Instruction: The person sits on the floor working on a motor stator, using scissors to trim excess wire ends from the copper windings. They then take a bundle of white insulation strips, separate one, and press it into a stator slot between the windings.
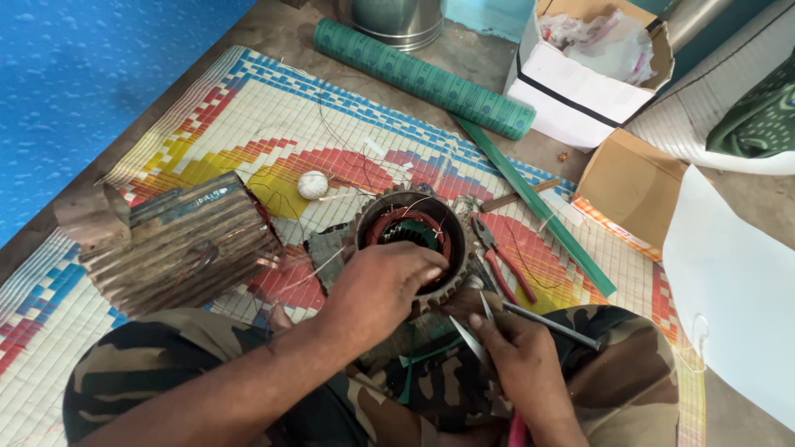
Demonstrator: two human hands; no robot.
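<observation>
1. The landmark is the round toothed metal motor stator with red-brown copper windings (pixel 411 240), which rests on the woven multicoloured plastic mat (pixel 248 116) just in front of the person's knees.
2. Well to the left of the stator lies a ribbed, rusty grey motor housing (pixel 178 244), cylindrical and on its side, with its fins dull and dirty.
3. Up and left of the stator sits a small white ball of twine (pixel 313 185), with thin loose wire strands trailing toward the stator.
4. The left hand (pixel 383 285) covers the stator's near rim, its fingers curled together and pressing down on the windings.
5. Judging from the coils already seated in the core and the green insulating strips showing inside, the winding looks largely in place; tucking and tying appear to remain.
6. Just below and right of the stator, the right hand (pixel 522 356) is closed on slim steel scissors (pixel 479 331), blades pointing up toward the stator.
7. Touching the stator's right side lie red-handled pliers (pixel 501 261).
8. Behind the stator, up and to the right, rests a rolled green patterned insulation sheet (pixel 422 79), and farther right an open white cardboard box (pixel 592 70).
</observation>
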